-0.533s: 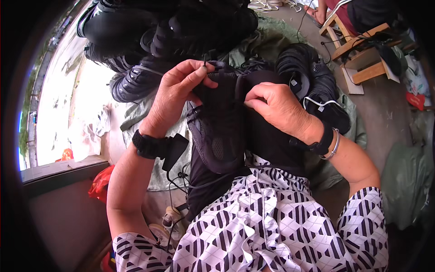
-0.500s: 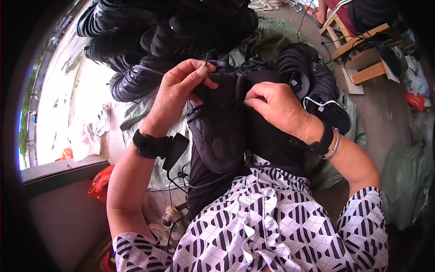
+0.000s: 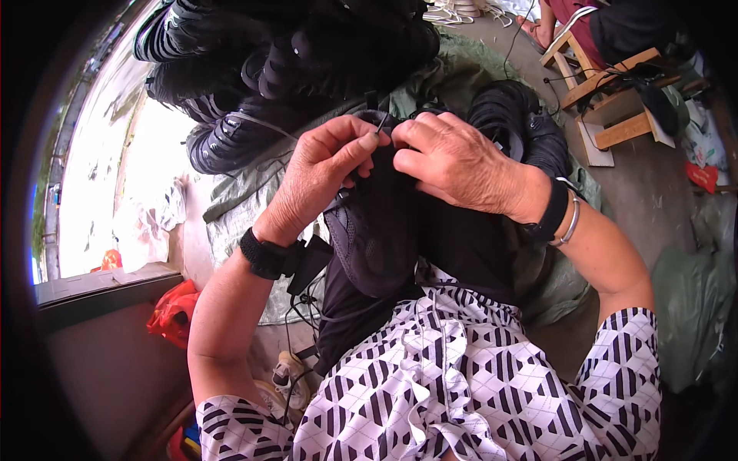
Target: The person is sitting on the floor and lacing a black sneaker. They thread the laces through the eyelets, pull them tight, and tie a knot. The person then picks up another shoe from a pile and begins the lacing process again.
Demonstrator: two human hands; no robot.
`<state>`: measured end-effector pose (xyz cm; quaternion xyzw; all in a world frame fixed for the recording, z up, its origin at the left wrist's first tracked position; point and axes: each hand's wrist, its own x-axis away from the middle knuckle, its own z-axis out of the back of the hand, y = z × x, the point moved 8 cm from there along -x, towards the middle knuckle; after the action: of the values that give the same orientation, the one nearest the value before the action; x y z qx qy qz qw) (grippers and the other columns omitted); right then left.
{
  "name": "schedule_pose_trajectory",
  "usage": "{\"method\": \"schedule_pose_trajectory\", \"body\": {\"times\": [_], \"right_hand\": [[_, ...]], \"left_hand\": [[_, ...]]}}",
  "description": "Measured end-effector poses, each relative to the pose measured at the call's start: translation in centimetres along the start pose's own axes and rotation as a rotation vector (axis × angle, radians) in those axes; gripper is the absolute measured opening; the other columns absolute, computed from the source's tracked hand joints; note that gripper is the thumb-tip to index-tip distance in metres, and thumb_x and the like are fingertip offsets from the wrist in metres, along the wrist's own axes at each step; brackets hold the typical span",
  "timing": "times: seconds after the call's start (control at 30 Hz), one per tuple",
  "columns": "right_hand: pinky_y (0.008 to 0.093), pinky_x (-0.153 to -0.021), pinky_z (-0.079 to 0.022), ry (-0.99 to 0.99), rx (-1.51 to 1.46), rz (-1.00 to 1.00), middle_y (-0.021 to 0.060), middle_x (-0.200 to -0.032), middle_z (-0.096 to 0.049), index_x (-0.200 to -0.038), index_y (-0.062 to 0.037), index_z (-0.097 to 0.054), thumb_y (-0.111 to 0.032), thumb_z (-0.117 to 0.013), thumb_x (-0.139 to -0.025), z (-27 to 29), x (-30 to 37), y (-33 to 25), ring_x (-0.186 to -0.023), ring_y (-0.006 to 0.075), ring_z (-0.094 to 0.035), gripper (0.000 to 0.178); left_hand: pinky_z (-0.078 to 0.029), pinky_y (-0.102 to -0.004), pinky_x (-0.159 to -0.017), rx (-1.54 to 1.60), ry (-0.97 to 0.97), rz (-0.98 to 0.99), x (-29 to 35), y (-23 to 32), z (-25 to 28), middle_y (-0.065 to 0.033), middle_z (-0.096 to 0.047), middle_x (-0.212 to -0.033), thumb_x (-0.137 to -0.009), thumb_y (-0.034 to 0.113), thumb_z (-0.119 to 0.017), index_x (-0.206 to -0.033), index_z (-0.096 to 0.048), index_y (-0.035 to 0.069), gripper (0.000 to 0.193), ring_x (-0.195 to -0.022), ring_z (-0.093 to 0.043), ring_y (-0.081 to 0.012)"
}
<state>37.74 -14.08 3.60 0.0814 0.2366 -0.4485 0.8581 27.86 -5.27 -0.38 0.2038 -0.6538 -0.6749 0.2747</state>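
A black mesh shoe [image 3: 370,257] lies across my dark-trousered lap, its rounded end toward my body. Over its far part, my left hand [image 3: 329,160] pinches the tip of a thin dark shoelace [image 3: 382,121] between thumb and forefinger. My right hand [image 3: 465,167] is close beside it, fingers curled in at the shoe's far edge. What those fingers grip is hidden behind the knuckles. Both hands cover much of the shoe's opening.
Black shoes [image 3: 307,54] are piled high ahead on a greenish sheet [image 3: 469,54], with more black shoes [image 3: 503,104] right of my hands. A wooden stool [image 3: 615,100] stands far right near another person's leg [image 3: 547,23]. A red bag [image 3: 175,311] lies at left.
My right hand has moved left and away from my body, up to my left hand. My left hand has shifted slightly right and still pinches the lace tip.
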Motion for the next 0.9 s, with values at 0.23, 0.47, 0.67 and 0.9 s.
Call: {"method": "schedule_pose_trajectory", "body": {"times": [0.23,0.47,0.67,0.9], "right_hand": [[0.0379,-0.081,-0.050,-0.427,-0.061,0.148,0.0030,-0.091,-0.057,-0.077,-0.0090,-0.065,-0.017,-0.073,-0.069,-2.3,0.7,1.1,-0.092,0.0225,-0.056,0.014],[0.0402,-0.080,-0.046,-0.649,-0.538,-0.137,0.0051,-0.089,-0.058,-0.077,-0.0090,-0.067,-0.017,-0.067,-0.074,-4.6,0.2,3.5,-0.093,0.0249,-0.054,0.009],[0.0422,-0.082,-0.044,-0.622,-0.153,-0.342,0.0092,-0.092,-0.060,-0.079,-0.0040,-0.068,-0.013,-0.063,-0.079,-6.1,0.1,2.9,-0.098,0.0280,-0.054,0.011],[0.0322,-0.069,-0.046,0.010,-0.845,-0.657,0.0080,-0.087,-0.064,-0.089,-0.0029,-0.064,-0.017,-0.061,-0.088,-3.6,-0.3,8.0,-0.076,0.0170,-0.055,0.015]], "left_hand": [[-0.035,-0.0153,-0.052,0.092,-0.021,0.032,0.0,0.1,0.1,0.0059,-0.057,-0.073,-0.098,0.027,-0.056,-0.100,-0.064,0.009,0.019,-0.066,-0.052,-0.0009],[-0.037,-0.0168,-0.050,0.091,-0.034,0.062,-0.6,-0.6,1.0,0.0035,-0.058,-0.072,-0.099,0.028,-0.054,-0.099,-0.062,0.009,0.021,-0.065,-0.053,-0.0032],[-0.035,-0.0180,-0.048,0.313,-0.045,0.091,-2.7,-3.3,1.9,0.0043,-0.052,-0.069,-0.101,0.029,-0.050,-0.095,-0.059,0.010,0.022,-0.062,-0.048,-0.0035],[-0.038,-0.0182,-0.056,0.107,-0.069,0.054,-3.4,-2.7,1.3,0.0053,-0.060,-0.082,-0.099,0.031,-0.054,-0.096,-0.062,0.011,0.021,-0.071,-0.052,-0.0028]]}}
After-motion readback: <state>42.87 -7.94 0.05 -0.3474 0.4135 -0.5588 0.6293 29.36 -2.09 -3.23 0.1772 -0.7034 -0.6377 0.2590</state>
